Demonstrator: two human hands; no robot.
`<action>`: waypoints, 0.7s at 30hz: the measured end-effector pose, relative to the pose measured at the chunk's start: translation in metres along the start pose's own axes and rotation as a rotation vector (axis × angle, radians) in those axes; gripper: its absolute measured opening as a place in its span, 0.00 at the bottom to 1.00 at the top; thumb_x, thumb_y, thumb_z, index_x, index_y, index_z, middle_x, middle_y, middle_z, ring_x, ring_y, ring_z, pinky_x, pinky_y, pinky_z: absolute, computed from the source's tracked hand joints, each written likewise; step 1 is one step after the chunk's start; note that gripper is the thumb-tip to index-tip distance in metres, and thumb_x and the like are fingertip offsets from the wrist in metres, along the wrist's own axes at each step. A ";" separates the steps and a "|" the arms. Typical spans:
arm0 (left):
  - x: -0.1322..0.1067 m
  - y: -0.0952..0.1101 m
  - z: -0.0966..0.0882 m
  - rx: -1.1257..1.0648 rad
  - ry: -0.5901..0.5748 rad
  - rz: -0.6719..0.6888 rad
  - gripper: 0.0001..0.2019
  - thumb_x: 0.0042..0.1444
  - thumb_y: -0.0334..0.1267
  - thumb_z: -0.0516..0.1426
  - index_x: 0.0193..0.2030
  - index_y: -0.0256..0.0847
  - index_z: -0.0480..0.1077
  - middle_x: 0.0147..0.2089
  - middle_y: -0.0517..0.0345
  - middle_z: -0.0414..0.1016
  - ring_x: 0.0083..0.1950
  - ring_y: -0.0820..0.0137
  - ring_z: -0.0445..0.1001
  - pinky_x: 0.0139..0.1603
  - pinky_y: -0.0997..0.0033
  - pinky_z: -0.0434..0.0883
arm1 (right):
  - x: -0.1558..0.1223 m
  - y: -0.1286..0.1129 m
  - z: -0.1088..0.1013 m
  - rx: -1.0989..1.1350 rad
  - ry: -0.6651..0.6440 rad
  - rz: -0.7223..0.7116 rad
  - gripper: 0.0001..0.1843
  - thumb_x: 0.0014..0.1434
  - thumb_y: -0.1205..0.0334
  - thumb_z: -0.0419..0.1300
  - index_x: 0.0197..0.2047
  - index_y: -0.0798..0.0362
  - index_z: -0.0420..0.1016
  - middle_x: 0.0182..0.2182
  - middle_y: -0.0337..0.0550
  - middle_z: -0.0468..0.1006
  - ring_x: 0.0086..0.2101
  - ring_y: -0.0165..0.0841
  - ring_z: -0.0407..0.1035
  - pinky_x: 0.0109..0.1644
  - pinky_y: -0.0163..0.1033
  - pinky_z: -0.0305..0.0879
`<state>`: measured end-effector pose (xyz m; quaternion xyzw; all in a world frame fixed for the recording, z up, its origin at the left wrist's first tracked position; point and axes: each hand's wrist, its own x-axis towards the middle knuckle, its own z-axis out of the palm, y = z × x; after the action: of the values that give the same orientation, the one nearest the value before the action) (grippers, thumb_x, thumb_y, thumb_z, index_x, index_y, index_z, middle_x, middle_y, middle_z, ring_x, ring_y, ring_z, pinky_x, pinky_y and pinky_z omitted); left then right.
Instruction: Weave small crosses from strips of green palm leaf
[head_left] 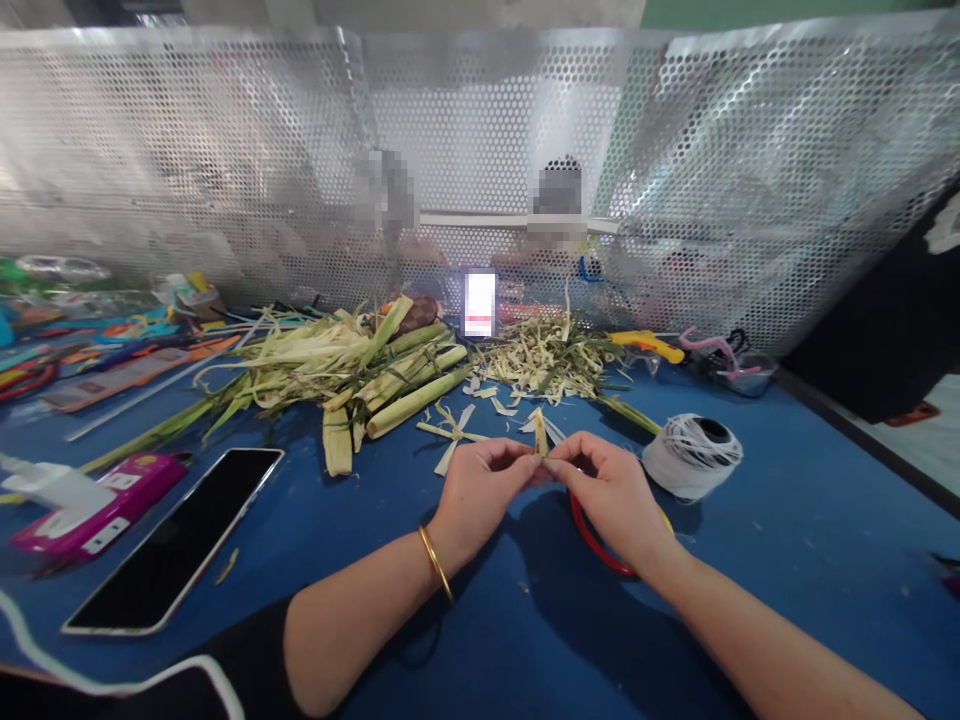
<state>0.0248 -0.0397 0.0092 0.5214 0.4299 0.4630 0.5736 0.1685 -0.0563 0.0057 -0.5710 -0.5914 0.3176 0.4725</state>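
Both of my hands meet over the blue table, pinching a short pale yellow-green piece of plant leaf [541, 436] with a brownish edge. My left hand [487, 480], below a gold bangle, is closed on its lower end with thumb and fingertips. My right hand [606, 490] pinches the same piece from the other side; the gripped part is hidden by the fingers. Under my right hand lie the red loop handles of scissors [592, 540], partly covered. Just beyond my left hand lies a small knotted cross of leaf strips [454, 432].
A bundle of green stalks and husks [409, 400] lies beyond, beside a heap of shredded strips [547, 358]. A white thread spool [679, 470] stands right. Left are a phone [180, 540] and a magenta power strip [97, 510]. A perforated sheet [480, 120] hangs behind.
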 end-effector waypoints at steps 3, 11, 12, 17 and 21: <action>-0.001 0.001 0.001 -0.039 -0.006 -0.026 0.04 0.45 0.35 0.62 0.25 0.37 0.75 0.24 0.58 0.76 0.28 0.71 0.74 0.34 0.73 0.71 | 0.001 0.001 0.002 0.116 0.008 0.081 0.09 0.47 0.56 0.63 0.23 0.53 0.71 0.21 0.39 0.74 0.26 0.32 0.66 0.32 0.38 0.62; 0.001 0.000 0.001 -0.151 -0.046 -0.142 0.09 0.42 0.40 0.65 0.24 0.36 0.74 0.24 0.56 0.76 0.26 0.74 0.71 0.30 0.75 0.69 | 0.003 0.003 0.001 0.390 -0.111 0.192 0.11 0.46 0.56 0.65 0.24 0.54 0.71 0.21 0.39 0.74 0.27 0.32 0.69 0.37 0.39 0.65; 0.002 0.000 0.000 -0.175 -0.024 -0.168 0.10 0.41 0.41 0.65 0.23 0.36 0.73 0.23 0.57 0.74 0.24 0.75 0.70 0.29 0.76 0.68 | 0.003 0.003 0.001 0.366 -0.109 0.158 0.11 0.48 0.56 0.64 0.25 0.54 0.71 0.21 0.38 0.74 0.27 0.32 0.69 0.37 0.39 0.65; 0.001 -0.001 -0.001 -0.278 0.046 -0.284 0.10 0.40 0.39 0.64 0.21 0.36 0.69 0.20 0.62 0.68 0.21 0.80 0.63 0.23 0.79 0.60 | 0.003 0.006 -0.003 -0.075 0.022 -0.329 0.02 0.55 0.61 0.61 0.33 0.50 0.73 0.31 0.41 0.76 0.35 0.35 0.70 0.42 0.42 0.65; -0.001 -0.001 -0.001 -0.338 -0.002 -0.365 0.09 0.41 0.37 0.62 0.20 0.37 0.68 0.20 0.63 0.66 0.21 0.80 0.62 0.23 0.79 0.59 | 0.002 0.011 -0.006 -0.338 0.042 -0.629 0.06 0.60 0.63 0.56 0.35 0.47 0.75 0.34 0.43 0.77 0.39 0.37 0.70 0.46 0.44 0.65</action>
<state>0.0238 -0.0401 0.0082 0.3323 0.4329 0.4164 0.7272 0.1779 -0.0537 -0.0016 -0.4374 -0.7727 0.0426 0.4580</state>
